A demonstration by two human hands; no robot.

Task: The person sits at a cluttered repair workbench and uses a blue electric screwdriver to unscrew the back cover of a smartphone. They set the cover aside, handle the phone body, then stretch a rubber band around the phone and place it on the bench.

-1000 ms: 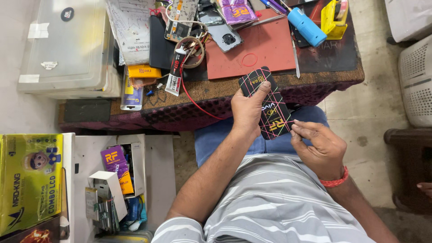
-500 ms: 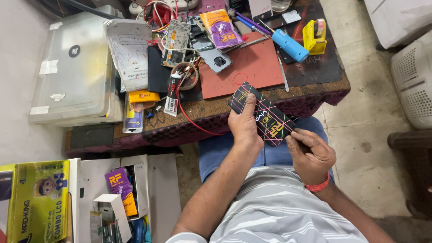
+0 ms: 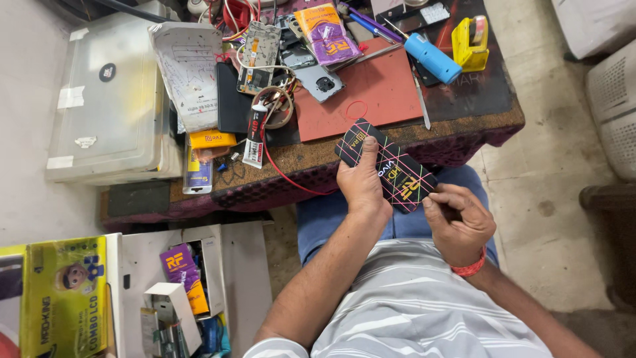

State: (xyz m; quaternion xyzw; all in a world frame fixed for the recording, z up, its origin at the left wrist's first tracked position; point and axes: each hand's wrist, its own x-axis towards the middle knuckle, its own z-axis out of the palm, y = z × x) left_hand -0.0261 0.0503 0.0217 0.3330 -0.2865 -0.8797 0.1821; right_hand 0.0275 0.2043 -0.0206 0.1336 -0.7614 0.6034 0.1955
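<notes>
**Black flat packet held in both hands above the lap**

Head view: The left hand point(image 3: 361, 182) grips a flat black packet point(image 3: 387, 169) with coloured criss-cross lines, thumb laid across its face, the other fingers hidden behind it. The right hand point(image 3: 458, 222) meets the packet's lower right corner, fingers curled and pressed together there; whether they pinch a tab or only the edge cannot be made out. The packet sits tilted, just in front of the worktop point(image 3: 464, 126) edge, over the person's blue-clad knees.

On the worktop: a red mat point(image 3: 371, 99), a blue cylindrical tool point(image 3: 432, 58), a yellow tape dispenser point(image 3: 470, 43), a purple-and-orange packet point(image 3: 328, 32), an opened phone body point(image 3: 260, 56) amid tangled wires. Its far end is cut off by the frame. Bottom left, an open white box point(image 3: 225, 278) holds packets, its contents only partly visible.
</notes>
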